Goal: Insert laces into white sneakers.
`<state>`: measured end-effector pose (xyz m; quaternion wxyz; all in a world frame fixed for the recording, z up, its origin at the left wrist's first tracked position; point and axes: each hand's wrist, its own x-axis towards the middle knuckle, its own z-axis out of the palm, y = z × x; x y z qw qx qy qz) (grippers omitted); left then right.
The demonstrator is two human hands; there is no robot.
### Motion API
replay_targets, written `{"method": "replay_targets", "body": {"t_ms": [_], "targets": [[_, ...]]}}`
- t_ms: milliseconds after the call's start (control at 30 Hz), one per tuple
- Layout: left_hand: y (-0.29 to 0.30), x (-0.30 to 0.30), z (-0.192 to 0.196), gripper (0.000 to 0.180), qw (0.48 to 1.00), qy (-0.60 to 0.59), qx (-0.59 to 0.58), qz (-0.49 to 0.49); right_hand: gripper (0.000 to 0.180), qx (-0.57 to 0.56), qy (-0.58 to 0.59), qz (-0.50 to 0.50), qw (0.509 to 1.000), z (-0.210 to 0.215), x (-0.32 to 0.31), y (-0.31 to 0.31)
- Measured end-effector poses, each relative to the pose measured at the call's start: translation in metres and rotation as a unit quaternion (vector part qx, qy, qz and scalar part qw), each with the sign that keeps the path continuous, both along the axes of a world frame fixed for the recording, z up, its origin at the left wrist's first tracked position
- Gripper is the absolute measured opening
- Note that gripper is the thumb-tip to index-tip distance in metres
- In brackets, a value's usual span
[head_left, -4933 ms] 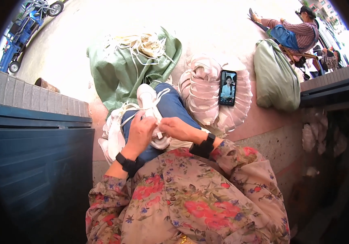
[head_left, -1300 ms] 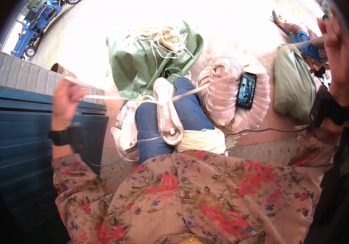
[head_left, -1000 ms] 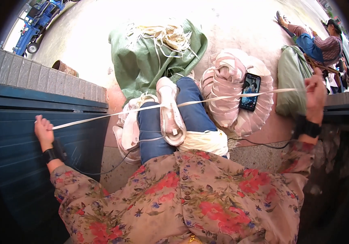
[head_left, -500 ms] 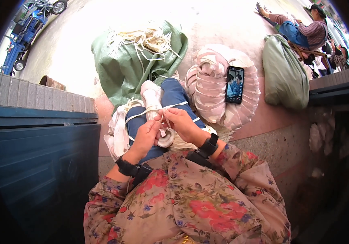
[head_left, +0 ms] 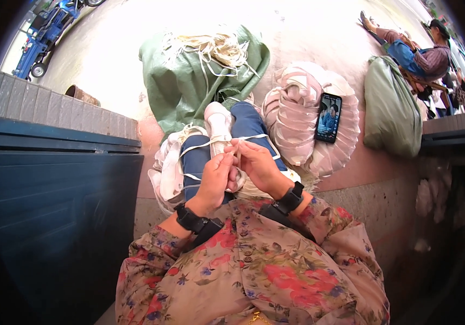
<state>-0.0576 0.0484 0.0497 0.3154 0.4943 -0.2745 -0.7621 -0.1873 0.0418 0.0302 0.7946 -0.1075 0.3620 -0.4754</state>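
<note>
Pinching white strip (head_left: 211,142), both hands (head_left: 240,165) closed.

Background only — black smartphone (head_left: 328,117) propped on a stack of pale pink woven items (head_left: 303,127), bulging green fabric sack (head_left: 391,111) right of it, blue wheeled vehicle (head_left: 40,46) top-left, dark blue metal panel (head_left: 48,206) on the left.

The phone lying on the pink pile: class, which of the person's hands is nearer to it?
Right. The right hand is just left of the phone and its pink pile; the left hand lies farther left, beyond it.
</note>
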Motion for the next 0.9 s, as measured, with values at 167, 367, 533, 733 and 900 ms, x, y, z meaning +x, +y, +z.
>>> {"method": "replay_targets", "body": {"t_ms": [167,367,533,733,900], "targets": [[0.003,0.003,-0.003,0.022,0.999,0.036,0.012,0.02,0.027,0.007,-0.024,0.006,1.0,-0.009,-0.004,0.001],[0.001,0.008,-0.003,0.025,0.995,-0.064,-0.015,-0.074,0.024,-0.02,0.036,0.044,0.998,-0.008,0.001,0.001],[-0.041,0.044,-0.049,0.018,0.73,-0.471,-0.49,-0.074,0.02,-0.039,0.123,0.029,0.991,-0.024,-0.003,0.003],[-0.063,0.077,-0.075,0.015,0.639,-0.551,-0.483,-0.235,0.022,0.034,0.038,0.11,0.993,-0.039,-0.003,-0.003],[-0.043,0.054,-0.024,0.02,0.621,-0.497,-0.416,-0.44,0.022,0.051,0.007,0.146,0.988,-0.044,0.002,-0.012]]}}
